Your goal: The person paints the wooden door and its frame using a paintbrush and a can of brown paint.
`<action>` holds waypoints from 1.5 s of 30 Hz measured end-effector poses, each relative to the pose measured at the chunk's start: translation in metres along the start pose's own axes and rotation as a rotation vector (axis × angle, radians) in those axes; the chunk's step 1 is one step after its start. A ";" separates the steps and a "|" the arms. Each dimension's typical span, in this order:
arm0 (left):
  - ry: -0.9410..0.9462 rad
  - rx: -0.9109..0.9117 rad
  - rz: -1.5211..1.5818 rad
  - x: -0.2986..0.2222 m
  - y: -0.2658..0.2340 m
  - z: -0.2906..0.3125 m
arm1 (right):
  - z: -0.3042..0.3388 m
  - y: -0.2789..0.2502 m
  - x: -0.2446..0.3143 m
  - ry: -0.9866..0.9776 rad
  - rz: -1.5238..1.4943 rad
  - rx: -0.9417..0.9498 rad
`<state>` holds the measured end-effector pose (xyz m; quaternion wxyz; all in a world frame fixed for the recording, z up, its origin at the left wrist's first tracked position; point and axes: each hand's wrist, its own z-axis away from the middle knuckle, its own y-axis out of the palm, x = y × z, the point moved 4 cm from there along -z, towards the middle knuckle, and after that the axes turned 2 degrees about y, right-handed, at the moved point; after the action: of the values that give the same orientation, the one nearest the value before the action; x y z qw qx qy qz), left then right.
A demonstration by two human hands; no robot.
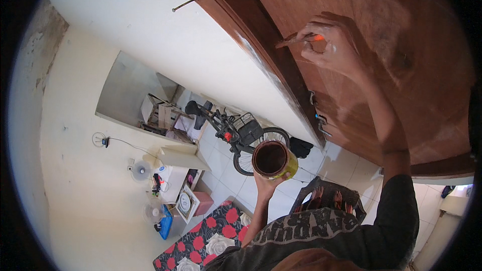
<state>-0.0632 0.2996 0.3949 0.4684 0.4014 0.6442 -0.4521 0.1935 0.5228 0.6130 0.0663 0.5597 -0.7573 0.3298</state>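
My left hand (267, 183) grips a yellow paint can (289, 164) from below and the side. The can is open at the top, with dark brown paint inside and around its rim. Raised high, my right hand (331, 47) pinches a small paintbrush (291, 41) with some orange on its handle. Its brown bristles are at the edge of the brown wooden door (401, 95), close to the dark door frame (273, 35); whether they touch is hard to tell. Pale smears mark the fingers of this hand.
My feet stand on a dark stool (356, 210). A metal door handle (322, 123) is below the brush. A bicycle (246, 133) stands on the white tiles. A nail (185, 4) juts beside the frame. A flowered mattress (216, 236), a wall clock (185, 202) and fans are lower left.
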 end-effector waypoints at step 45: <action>0.015 -0.042 -0.019 -0.003 -0.006 0.013 | 0.090 0.041 -0.031 0.029 -0.097 -0.197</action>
<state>-0.0654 0.2855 0.3969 0.4676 0.3889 0.6607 -0.4399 0.1920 0.5023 0.5113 0.1479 0.5814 -0.7572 0.2582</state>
